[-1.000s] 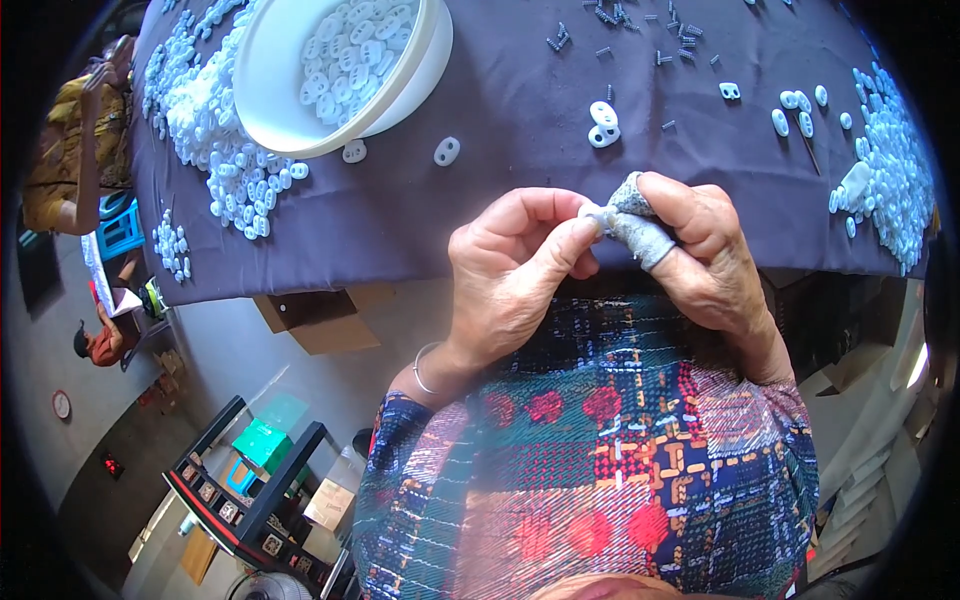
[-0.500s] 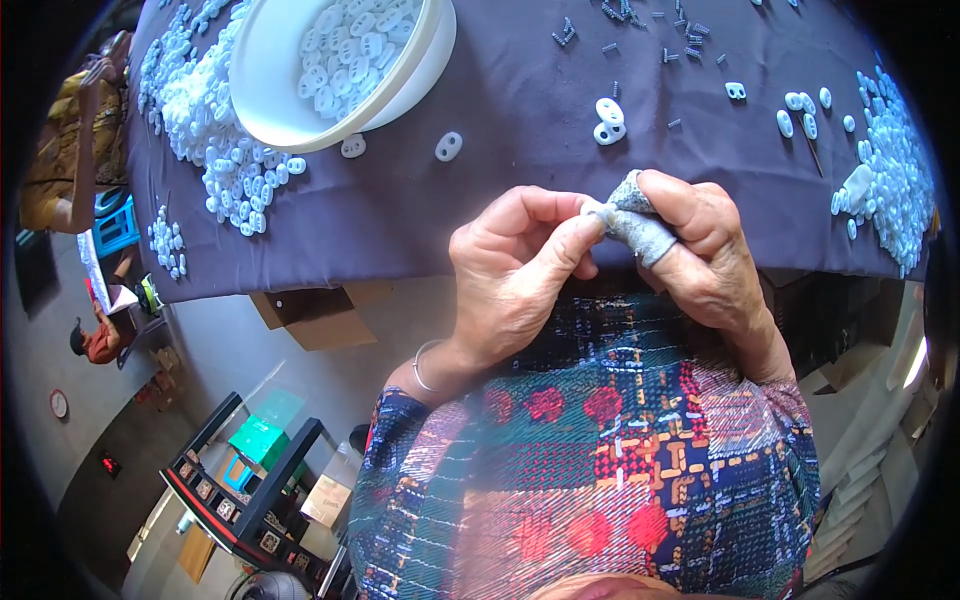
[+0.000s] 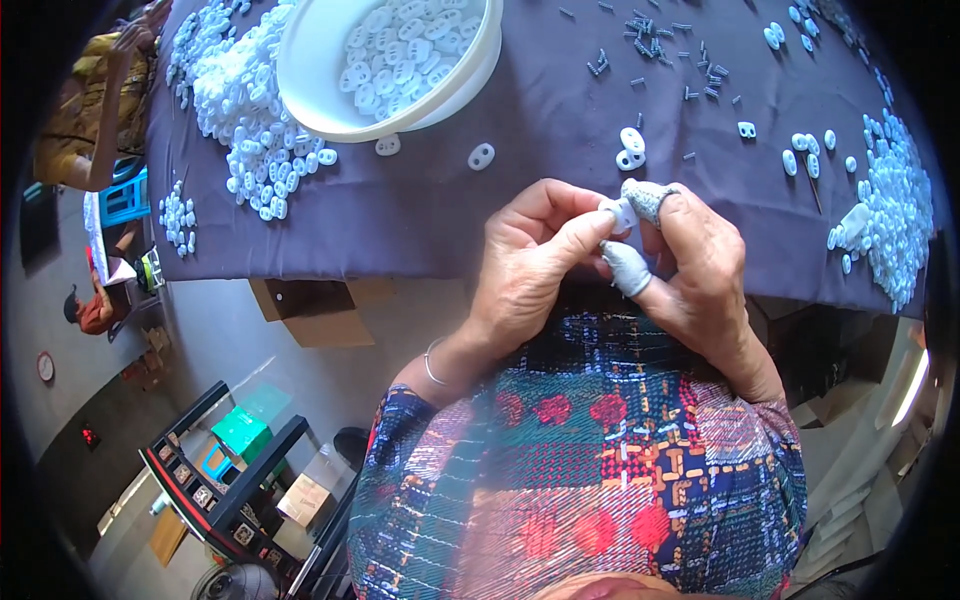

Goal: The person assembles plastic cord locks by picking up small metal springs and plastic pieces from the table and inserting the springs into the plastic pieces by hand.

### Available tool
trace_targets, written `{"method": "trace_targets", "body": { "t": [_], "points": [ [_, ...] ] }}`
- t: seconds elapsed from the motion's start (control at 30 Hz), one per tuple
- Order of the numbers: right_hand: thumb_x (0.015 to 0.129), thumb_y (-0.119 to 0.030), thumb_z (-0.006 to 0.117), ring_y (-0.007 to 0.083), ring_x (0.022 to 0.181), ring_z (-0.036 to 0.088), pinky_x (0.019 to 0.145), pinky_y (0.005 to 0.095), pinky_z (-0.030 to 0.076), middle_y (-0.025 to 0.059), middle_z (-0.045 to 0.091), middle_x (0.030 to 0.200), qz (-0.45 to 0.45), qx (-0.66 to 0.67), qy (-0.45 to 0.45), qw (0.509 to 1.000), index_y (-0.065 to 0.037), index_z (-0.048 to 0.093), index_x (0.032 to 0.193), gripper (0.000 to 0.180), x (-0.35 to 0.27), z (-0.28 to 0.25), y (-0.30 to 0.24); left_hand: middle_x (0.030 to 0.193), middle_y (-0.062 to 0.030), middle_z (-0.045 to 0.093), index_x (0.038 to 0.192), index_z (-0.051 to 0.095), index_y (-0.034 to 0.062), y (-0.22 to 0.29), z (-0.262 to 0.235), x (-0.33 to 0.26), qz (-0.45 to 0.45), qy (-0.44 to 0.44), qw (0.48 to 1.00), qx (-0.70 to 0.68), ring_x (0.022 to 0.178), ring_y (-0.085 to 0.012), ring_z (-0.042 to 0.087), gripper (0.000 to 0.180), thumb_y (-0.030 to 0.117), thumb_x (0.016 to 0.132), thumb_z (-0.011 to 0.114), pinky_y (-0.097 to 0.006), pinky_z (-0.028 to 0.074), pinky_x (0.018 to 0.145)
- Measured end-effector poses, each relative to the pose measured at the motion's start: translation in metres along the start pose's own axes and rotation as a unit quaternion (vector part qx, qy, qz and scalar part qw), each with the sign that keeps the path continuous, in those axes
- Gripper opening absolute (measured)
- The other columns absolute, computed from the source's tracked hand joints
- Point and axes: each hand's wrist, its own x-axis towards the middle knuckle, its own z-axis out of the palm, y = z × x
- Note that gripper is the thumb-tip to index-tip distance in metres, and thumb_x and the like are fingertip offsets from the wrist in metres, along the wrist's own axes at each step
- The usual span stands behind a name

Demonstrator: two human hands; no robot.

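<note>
Fingers (image 3: pixel 648 198) of right hand (image 3: pixel 705 250), pressed together before, now spread, exposing white two-hole cord lock (image 3: pixel 624 214) left hand (image 3: pixel 528 262) pinches.

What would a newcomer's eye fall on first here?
Likely the hands at centre: the left hand pinches a small white plastic piece, and the right hand, with pale grey finger covers on thumb and forefinger, is right beside it. Next, the big white tub of two-holed white pieces at upper left, then dark coil springs scattered at upper right of centre.
</note>
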Motion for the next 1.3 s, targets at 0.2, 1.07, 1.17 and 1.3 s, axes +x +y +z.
{"method": "trace_targets", "body": {
  "t": [0.2, 1.07, 1.17, 1.3],
  "points": [
    [0.063, -0.001, 0.072, 0.0207, 0.051, 0.048, 0.047, 0.0322, 0.039, 0.0068, 0.045, 0.062, -0.042, -0.014, -0.017, 0.999, 0.002, 0.054, 0.083, 0.028, 0.002, -0.002, 0.000, 0.087, -0.0051, 0.063, 0.094, 0.058, 0.0018, 0.004, -0.002, -0.001, -0.028, -0.021, 0.998, -0.043, 0.074, -0.0089, 0.061, 0.011, 0.011, 0.088, 0.060, -0.020, 0.052, 0.064],
    [0.063, -0.004, 0.068, 0.0294, 0.063, 0.057, 0.055, 0.0360, 0.047, 0.0132, 0.054, 0.072, -0.027, -0.105, -0.053, 0.993, 0.002, 0.053, 0.083, 0.026, -0.007, -0.006, 0.000, 0.078, -0.0032, 0.062, 0.088, 0.059, 0.0013, -0.001, 0.009, -0.003, 0.026, 0.014, 0.992, 0.126, 0.065, -0.0062, 0.057, 0.010, 0.009, 0.086, 0.064, -0.019, 0.049, 0.059],
    [0.063, -0.008, 0.068, 0.0279, 0.066, 0.059, 0.055, 0.0352, 0.048, 0.0128, 0.056, 0.074, -0.030, -0.120, -0.066, 0.990, 0.002, 0.055, 0.087, 0.029, -0.009, -0.005, 0.003, 0.077, -0.0032, 0.062, 0.087, 0.059, 0.0008, -0.002, 0.009, -0.002, 0.035, 0.017, 0.990, 0.137, 0.064, -0.0058, 0.057, 0.010, 0.009, 0.086, 0.064, -0.018, 0.048, 0.058],
    [0.063, -0.009, 0.068, 0.0269, 0.062, 0.057, 0.053, 0.0351, 0.047, 0.0112, 0.053, 0.070, -0.061, -0.093, -0.031, 0.993, 0.001, 0.055, 0.085, 0.028, -0.005, -0.004, 0.007, 0.077, -0.0035, 0.062, 0.088, 0.060, 0.0001, 0.005, 0.011, -0.003, -0.007, 0.019, 0.992, 0.127, 0.063, -0.0055, 0.057, 0.010, 0.008, 0.086, 0.064, -0.018, 0.048, 0.058]
  ]
}}
